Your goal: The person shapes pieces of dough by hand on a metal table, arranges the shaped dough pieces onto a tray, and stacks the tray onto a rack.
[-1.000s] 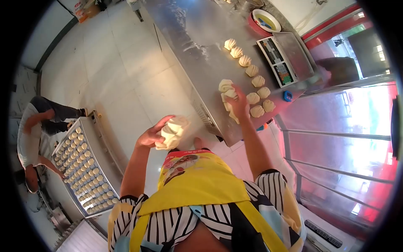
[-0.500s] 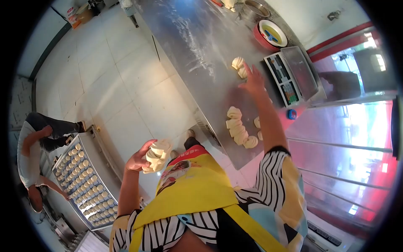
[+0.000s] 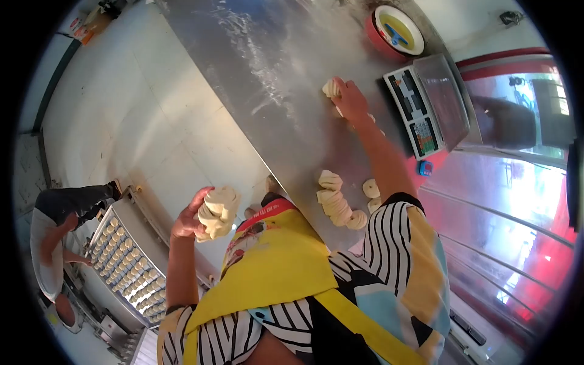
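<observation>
My left hand [image 3: 193, 218] is closed around a small stack of pale twisted dough rolls [image 3: 219, 210], held out in the air beside the table. On the steel table [image 3: 243, 73], my right hand [image 3: 353, 102] curls its fingers over another twisted dough roll [image 3: 331, 89]. Part of that roll and the dough under the palm are hidden. A row of twisted dough rolls [image 3: 337, 204] lies closer to me on the tabletop. Near my right forearm sit more dough pieces [image 3: 371, 188], partly covered by the arm.
A digital scale [image 3: 410, 112] stands at the table's right side, with a small blue device [image 3: 425, 168] below it. Beyond is a bowl of yellow liquid [image 3: 398, 33]. At left, another person [image 3: 48, 243] is beside a rack tray of dough balls [image 3: 125, 261].
My right hand has come down and closed over dough on the table, its fingers no longer spread. The left hand still holds its rolls, slightly higher and further left in view.
</observation>
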### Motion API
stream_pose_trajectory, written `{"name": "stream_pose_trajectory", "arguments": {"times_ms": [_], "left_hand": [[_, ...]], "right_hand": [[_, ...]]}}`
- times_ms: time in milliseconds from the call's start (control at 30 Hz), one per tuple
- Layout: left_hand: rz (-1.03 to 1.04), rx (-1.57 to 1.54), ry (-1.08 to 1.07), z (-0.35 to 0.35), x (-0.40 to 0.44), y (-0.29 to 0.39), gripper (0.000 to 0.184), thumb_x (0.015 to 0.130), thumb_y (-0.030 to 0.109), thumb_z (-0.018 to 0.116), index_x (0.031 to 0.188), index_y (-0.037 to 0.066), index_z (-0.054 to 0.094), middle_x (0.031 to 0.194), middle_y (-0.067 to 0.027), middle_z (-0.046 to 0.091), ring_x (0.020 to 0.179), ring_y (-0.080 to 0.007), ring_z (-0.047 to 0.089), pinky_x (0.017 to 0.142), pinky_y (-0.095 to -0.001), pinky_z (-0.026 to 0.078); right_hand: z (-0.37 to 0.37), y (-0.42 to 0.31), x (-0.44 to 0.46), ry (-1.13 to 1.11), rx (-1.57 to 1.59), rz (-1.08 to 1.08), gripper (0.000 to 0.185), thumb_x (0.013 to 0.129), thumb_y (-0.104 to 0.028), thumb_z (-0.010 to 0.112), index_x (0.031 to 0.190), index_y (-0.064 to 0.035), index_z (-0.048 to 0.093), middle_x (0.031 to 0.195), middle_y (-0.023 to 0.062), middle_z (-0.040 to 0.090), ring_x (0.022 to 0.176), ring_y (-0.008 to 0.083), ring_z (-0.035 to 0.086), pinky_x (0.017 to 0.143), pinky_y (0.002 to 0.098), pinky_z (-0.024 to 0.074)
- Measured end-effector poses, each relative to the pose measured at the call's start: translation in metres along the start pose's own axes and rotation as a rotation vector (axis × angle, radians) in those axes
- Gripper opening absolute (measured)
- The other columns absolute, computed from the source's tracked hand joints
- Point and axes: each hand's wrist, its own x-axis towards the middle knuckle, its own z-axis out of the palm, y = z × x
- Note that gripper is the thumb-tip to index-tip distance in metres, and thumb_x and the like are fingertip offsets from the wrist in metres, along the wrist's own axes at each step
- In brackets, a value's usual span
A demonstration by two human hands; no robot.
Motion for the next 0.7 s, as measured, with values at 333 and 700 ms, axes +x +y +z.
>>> {"name": "stream_pose_trajectory", "arguments": {"times_ms": [333,700], "left_hand": [[-0.128,0.018,-0.258,0.019,0.088,0.034,0.096,0.057,0.0,0.069,0.144,0.007,0.029,0.141,-0.0159,0.04,0.13,-0.0334,0.04,0.106,-0.0443,0.033],[0.16,-0.009,-0.238,-0.046,0.108,0.122,0.103,0.06,0.011,0.079,0.146,0.009,0.024,0.141,-0.0176,0.04,0.125,-0.0366,0.044,0.103,-0.0495,0.035]], "right_hand": [[-0.025,-0.016,-0.198,0.104,0.231,0.193,0.065,0.071,-0.019,0.075,0.128,-0.0082,0.047,0.123,0.0181,0.048,0.113,0.0395,0.047,0.091,0.0441,0.0418],[-0.04,-0.136,0.087,0.245,0.492,-0.105,0.08,0.07,-0.032,0.078,0.134,-0.0034,0.041,0.131,0.02,0.043,0.12,0.037,0.041,0.1,0.0439,0.0365]]}}
